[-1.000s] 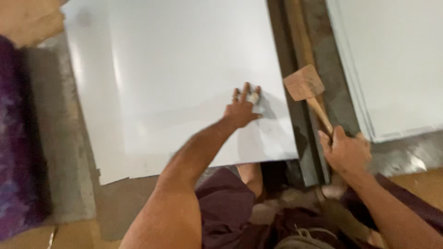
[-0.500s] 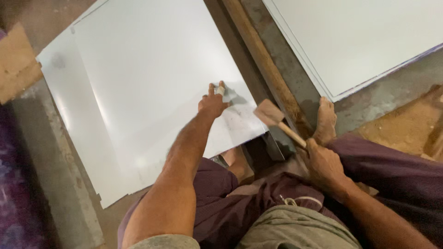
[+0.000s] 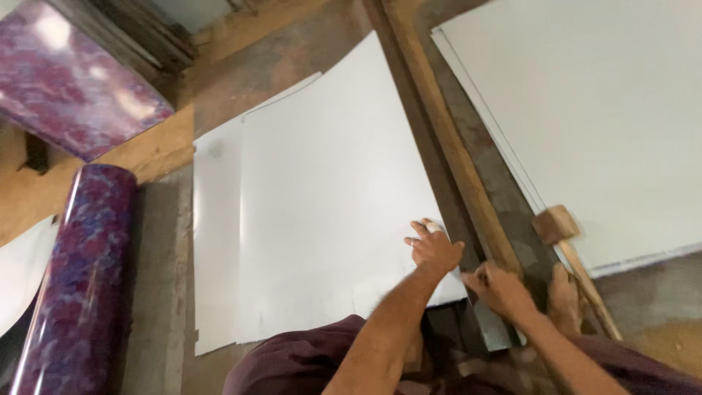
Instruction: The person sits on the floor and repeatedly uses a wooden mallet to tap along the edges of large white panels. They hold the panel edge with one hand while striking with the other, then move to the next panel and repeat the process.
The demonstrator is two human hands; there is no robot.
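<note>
You are working on the floor (image 3: 157, 241), looking down at a white sheet (image 3: 329, 197) that is lying flat on top of a second white sheet (image 3: 214, 241), whose left margin is showing beside it. Your left hand (image 3: 433, 249) is pressing down on the top sheet near its lower right corner, fingers spread and released, grasping nothing. Your right hand (image 3: 501, 289) is lying just right of that corner, fingers curled at the edge of a long wooden strip (image 3: 446, 139) and the metal angle bar (image 3: 468, 256) running alongside it; you cannot tell whether it is clenching either one. A wooden mallet (image 3: 567, 245) is lying free on the floor just to the right of the strip, head uppermost, handle pointing toward you, beside your bare foot (image 3: 564, 296). A larger white sheet (image 3: 592, 110) is occupying the upper right area. A purple marbled roll (image 3: 80, 278) is lying along the left side, and a purple marbled panel (image 3: 69, 73) is sitting at the upper left corner.
</note>
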